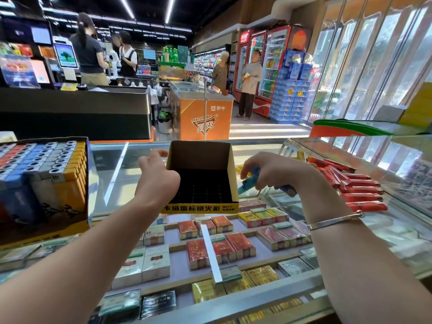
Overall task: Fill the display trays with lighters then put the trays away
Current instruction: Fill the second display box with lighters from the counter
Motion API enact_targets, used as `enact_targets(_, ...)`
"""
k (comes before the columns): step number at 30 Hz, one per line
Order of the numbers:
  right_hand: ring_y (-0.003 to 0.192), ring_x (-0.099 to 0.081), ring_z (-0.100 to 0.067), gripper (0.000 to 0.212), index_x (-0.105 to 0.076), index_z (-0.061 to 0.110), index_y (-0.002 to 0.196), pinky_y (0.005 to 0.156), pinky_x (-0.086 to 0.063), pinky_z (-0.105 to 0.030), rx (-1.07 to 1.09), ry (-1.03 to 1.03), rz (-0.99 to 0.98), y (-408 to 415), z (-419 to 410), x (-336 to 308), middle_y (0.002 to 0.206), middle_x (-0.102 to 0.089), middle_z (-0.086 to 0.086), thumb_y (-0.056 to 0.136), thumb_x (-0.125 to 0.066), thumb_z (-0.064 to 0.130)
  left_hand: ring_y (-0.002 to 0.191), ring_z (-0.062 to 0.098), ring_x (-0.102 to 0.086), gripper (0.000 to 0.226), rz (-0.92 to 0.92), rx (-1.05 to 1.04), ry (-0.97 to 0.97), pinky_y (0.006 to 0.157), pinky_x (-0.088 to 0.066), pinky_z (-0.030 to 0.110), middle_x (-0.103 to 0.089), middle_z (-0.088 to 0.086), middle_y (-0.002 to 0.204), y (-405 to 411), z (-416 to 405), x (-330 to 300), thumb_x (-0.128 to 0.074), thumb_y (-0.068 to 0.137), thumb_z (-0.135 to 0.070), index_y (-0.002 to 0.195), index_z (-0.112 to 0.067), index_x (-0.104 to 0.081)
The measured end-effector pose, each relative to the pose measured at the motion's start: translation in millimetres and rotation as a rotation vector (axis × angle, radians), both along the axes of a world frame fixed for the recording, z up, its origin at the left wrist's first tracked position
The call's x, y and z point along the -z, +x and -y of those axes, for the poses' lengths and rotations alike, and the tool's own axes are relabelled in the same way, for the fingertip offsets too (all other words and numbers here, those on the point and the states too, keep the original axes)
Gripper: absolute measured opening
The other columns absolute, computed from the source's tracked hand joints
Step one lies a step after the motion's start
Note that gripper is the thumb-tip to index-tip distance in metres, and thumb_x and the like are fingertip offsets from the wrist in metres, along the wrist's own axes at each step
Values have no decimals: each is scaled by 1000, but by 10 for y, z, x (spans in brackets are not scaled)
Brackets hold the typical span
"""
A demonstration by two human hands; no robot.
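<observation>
Empty display tray (201,181), black grid inside and yellow front lip, stands on the glass surface (117,160) between both hands. Left hand (155,176) at the tray's left wall, fingers curled by the wall's top edge; actual grip cannot be told. Right hand (273,171) just right of the tray, fingers curled round blue lighters (250,183). Red lighters (357,190) lie loose further right. Filled tray (44,178) stands far left.
</observation>
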State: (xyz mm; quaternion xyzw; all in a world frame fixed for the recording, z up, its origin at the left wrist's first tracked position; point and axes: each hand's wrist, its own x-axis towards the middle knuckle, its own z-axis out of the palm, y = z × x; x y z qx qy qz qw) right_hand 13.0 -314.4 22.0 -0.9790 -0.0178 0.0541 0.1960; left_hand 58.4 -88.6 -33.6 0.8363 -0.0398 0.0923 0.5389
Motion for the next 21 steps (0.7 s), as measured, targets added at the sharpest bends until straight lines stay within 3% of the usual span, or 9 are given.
enact_targets(7,65,-51,-12,35,-55,15,116,48,-38,-22,231,186,189,47,198,37,94,-55,-1,83,-66,16,84,20,-48,54,7,-5,-6,76,-54,48,-29,3,120,-2,-7,10,-48,78,7,119,-25,-33)
enact_targets(12,69,-54,-17,37,-55,8,122,56,-44,-28,281,81,182,180,94,209,100,-56,-10,89,-59,24,83,19,-47,52,9,-3,-11,74,-55,47,-29,2,120,8,5,10,-48,79,6,117,-27,-32)
enact_targets(16,89,-58,-24,45,-60,5,112,82,-47,-39,262,30,209,204,50,237,106,-63,-15,86,-61,41,80,15,-45,53,19,-18,10,70,-55,42,-28,1,117,6,16,10,-49,79,5,119,-25,-31)
enact_targets(21,98,-56,-24,49,-54,8,120,83,-45,-38,233,-103,224,223,-125,253,112,-61,-12,87,-57,44,81,14,-42,62,-33,20,-4,64,-50,30,-23,-2,112,20,2,-42,-47,80,7,124,-31,-27)
